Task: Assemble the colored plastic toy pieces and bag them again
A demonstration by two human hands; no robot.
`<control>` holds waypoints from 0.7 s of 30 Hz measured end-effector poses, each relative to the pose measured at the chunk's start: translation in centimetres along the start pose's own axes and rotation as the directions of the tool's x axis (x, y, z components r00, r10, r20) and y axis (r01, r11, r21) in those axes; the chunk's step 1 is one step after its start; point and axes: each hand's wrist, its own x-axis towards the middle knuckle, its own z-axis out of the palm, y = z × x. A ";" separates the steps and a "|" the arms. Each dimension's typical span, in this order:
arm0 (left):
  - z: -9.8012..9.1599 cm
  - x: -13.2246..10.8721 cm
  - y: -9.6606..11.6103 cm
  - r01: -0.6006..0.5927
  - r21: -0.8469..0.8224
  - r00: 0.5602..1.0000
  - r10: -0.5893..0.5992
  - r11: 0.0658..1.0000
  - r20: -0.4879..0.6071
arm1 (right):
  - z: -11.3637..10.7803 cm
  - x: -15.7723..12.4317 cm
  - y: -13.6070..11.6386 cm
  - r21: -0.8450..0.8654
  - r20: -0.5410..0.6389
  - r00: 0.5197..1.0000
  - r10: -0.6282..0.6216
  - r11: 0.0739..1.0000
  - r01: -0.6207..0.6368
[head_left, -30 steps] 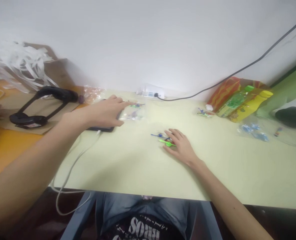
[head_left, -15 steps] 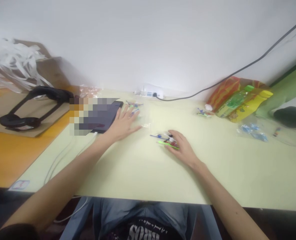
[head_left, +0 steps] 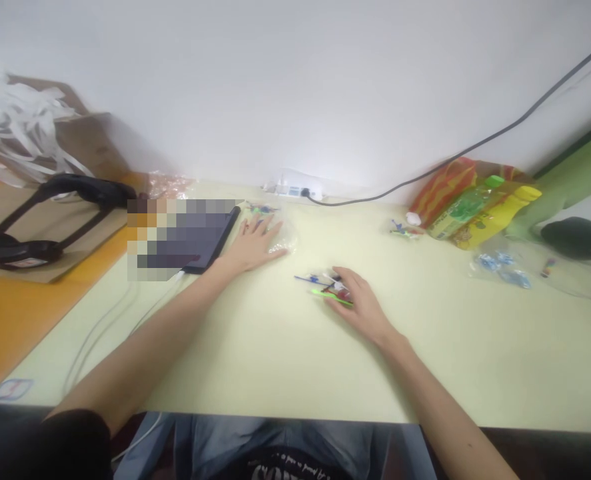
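My left hand (head_left: 252, 248) lies palm down with its fingers spread, beside the right edge of a dark tablet (head_left: 188, 237). Under and just past its fingers is a clear plastic bag (head_left: 286, 235), and a few small coloured plastic pieces (head_left: 261, 209) show behind the fingertips. My right hand (head_left: 362, 300) curls round a small bunch of thin plastic pieces (head_left: 329, 288) in blue, green, white and red, low over the table. Its palm and fingers hide part of the bunch.
A power strip (head_left: 300, 185) with a dark cable stands against the wall. At right are drink bottles (head_left: 468, 207), a coloured bag, more small pieces (head_left: 400, 229) and blue packets (head_left: 505, 267). A black frame (head_left: 70, 213) lies on cardboard at left. White cables run near my left forearm.
The view has shifted slightly. My left hand has moved a little over the clear bag, its fingers still spread. My right hand stays round the coloured pieces.
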 end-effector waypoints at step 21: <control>0.5 -5.1 9.2 -0.460 -0.154 0.876 0.420 0.874 -0.237 | 0.3 -0.3 -0.2 -0.111 0.031 0.986 -0.167 0.979 0.169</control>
